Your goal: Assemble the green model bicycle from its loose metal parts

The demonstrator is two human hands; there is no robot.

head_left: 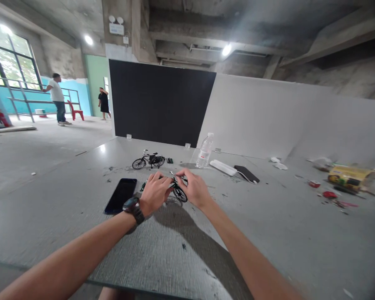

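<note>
Both hands work on a small black model bicycle [180,194] over the table, its spoked wheel showing below the fingers. My left hand [156,189], with a dark watch on the wrist, is closed around its frame and covers much of it. At the handlebar end, my right hand [192,186] pinches a part with thumb and fingers; the exact part is hidden. A second model bicycle [149,159] stands upright just beyond the hands. Small dark green pieces [169,161] lie beside its wheel. Left of my left hand is a dark smartphone [121,196].
A clear plastic bottle [205,152] stands behind my right hand, near a white power strip [223,168] and a black flat device [246,174]. A yellow package [350,177] and small red scraps lie far right. Black and white panels [161,102] border the table's back. Two people stand far left.
</note>
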